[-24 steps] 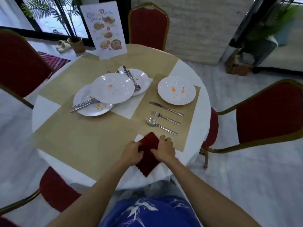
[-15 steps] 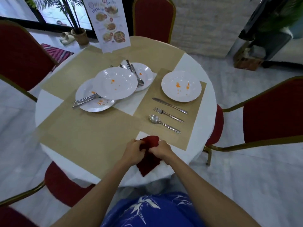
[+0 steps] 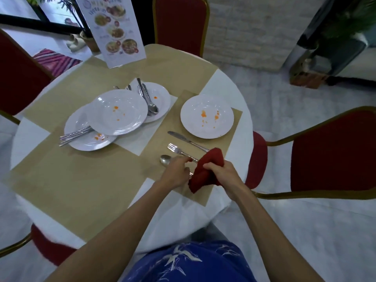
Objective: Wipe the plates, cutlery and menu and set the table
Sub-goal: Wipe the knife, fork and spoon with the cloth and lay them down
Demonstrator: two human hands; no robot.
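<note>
The right hand (image 3: 222, 176) bunches the red cloth (image 3: 209, 165) into a pad, probably for wiping cutlery. The left hand (image 3: 176, 173), just beside it, curls over the spoon (image 3: 165, 159) handle; I cannot tell if it grips. Spoon, fork (image 3: 175, 148) and knife (image 3: 183, 137) lie parallel on the desk (image 3: 81, 180), heads far-left, handles near-right, near the spotted plate (image 3: 206, 127).

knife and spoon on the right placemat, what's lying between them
The fork lies between the knife and the spoon, on the tan placemat, as the head view shows. Its handle runs toward the red cloth the right hand grips.
</note>
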